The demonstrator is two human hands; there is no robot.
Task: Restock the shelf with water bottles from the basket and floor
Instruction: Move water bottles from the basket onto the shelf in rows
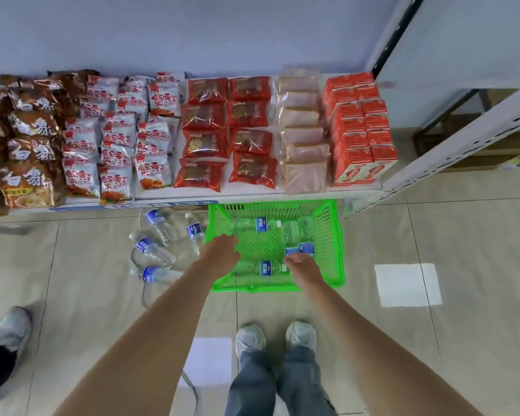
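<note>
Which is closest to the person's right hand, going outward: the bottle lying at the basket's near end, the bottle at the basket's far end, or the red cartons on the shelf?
From the right hand:
1. Near-end bottle, just left of it in the green basket.
2. Far-end bottle, by the basket's shelf-side wall.
3. Red cartons, up on the shelf's right end.

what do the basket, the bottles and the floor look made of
Basket: bright green plastic by the look, with moulded lattice walls and a slight sheen.
Bottles: clear thin plastic, see-through with ribbed bodies, blue and white labels, white caps.
Floor: large pale beige tiles, probably glazed ceramic or stone; grout lines show and the surface reflects light glossily.
</note>
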